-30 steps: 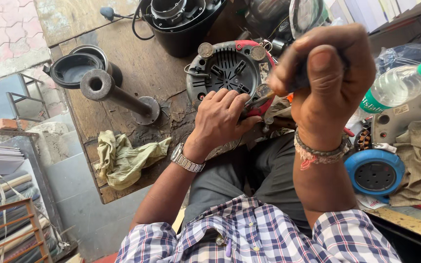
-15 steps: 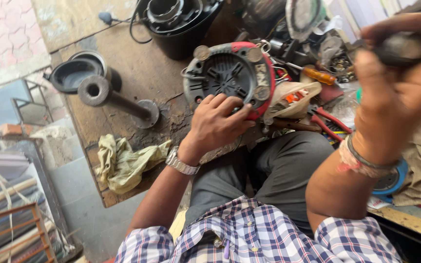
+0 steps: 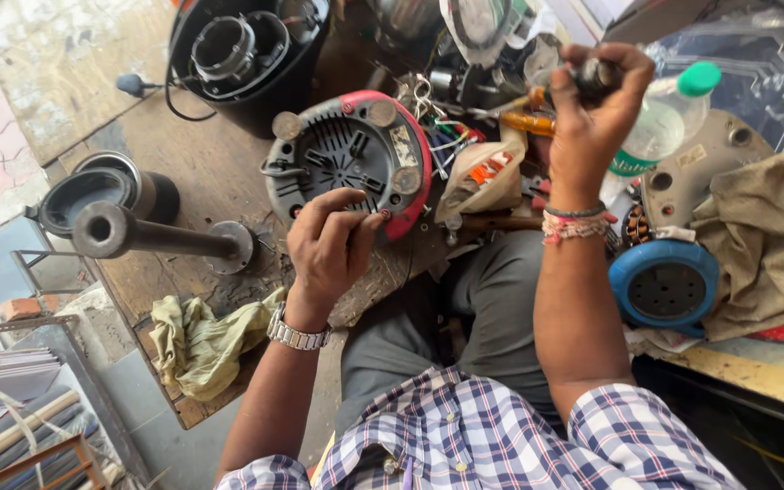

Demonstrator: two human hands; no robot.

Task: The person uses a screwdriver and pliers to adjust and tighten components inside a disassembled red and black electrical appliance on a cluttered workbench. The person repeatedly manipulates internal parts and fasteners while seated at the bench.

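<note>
Soft daylight fills the scene, brightest at the upper left on the pale paving and weathered board. Shadows are faint and short; the black bucket (image 3: 247, 63) and the gap under the tabletop (image 3: 210, 172) stay murky. The raised right hand (image 3: 592, 109) is slightly smeared by motion. Lines bend towards the frame edges, and glare washes the plastic at top.

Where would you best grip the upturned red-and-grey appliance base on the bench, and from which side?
Probably by the red rim of the appliance base, from the near edge where the left hand rests. The round, flat, upturned body offers an exposed edge there; clutter crowds its right side.
</note>
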